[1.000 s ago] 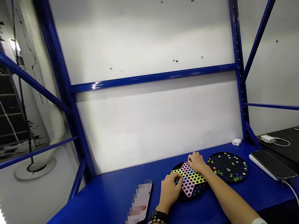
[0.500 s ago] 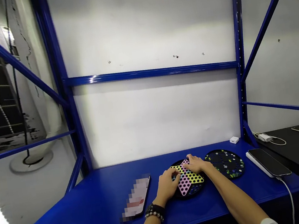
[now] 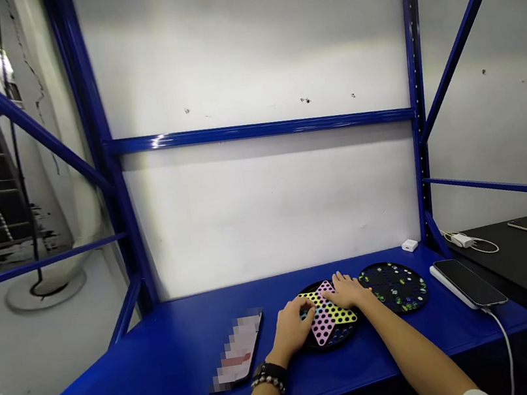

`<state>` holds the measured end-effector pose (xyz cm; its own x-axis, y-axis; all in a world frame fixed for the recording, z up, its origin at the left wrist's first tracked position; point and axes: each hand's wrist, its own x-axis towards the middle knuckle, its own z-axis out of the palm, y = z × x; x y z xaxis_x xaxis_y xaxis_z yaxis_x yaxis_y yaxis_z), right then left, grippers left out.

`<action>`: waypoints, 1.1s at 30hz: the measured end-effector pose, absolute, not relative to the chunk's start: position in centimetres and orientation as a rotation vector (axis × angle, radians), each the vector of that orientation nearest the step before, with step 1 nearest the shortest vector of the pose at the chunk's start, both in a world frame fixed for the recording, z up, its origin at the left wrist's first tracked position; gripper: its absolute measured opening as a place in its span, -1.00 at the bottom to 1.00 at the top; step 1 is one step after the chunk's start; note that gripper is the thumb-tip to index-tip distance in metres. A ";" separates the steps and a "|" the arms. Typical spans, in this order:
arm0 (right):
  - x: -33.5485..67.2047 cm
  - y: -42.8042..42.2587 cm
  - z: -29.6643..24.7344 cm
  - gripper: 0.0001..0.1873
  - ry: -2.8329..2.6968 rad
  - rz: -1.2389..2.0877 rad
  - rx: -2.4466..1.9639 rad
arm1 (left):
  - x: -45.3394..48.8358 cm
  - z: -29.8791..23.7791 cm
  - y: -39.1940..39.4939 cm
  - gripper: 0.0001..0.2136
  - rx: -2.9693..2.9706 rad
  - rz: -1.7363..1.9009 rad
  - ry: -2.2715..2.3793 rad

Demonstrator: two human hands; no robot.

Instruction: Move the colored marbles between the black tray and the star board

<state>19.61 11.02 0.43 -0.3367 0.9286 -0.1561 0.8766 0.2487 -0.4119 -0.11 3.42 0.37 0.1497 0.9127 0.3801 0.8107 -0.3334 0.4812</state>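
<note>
A round black Chinese checkers board point(image 3: 332, 340) lies on the blue shelf, its star printed in pink, yellow and light blue with dark holes. My left hand point(image 3: 293, 326) is over the board's left side, fingers curled in towards the thumb; whatever they pinch, if anything, is hidden. Across the board's upper right rests my right hand point(image 3: 347, 290), palm down with the fingers stretched out and the thumb on the star. Just to the right lies a second round black tray point(image 3: 393, 287) dotted with green, white, yellow and blue marbles.
A phone with a blurred screen point(image 3: 240, 353) lies left of the board on the blue shelf point(image 3: 161, 371). To the right, another phone point(image 3: 469, 282) sits over a white slab with a cable attached. A small white box point(image 3: 410, 245) stands near the back wall point(image 3: 274, 202).
The view has shifted slightly, moving the scene left. My right hand's fingers are a little more spread on the board. My left hand keeps nearly the same curled pose.
</note>
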 end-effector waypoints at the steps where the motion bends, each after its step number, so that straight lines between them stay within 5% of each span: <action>1: 19.8 10.9 0.4 0.07 -2.397 0.656 -1.690 | -0.1 0.4 3.4 -0.87 2.254 0.935 1.711; 8: 20.3 10.2 1.0 -0.09 -2.539 0.677 -1.486 | 0.0 0.5 3.3 -0.88 2.247 0.928 1.725; 25: 19.5 9.7 0.4 -0.04 -2.434 0.571 -1.611 | -0.1 0.6 3.3 -0.86 2.266 0.931 1.709; 33: 19.7 8.6 1.7 -0.61 -2.170 0.069 -1.633 | 0.0 0.5 3.5 -0.87 2.277 0.929 1.713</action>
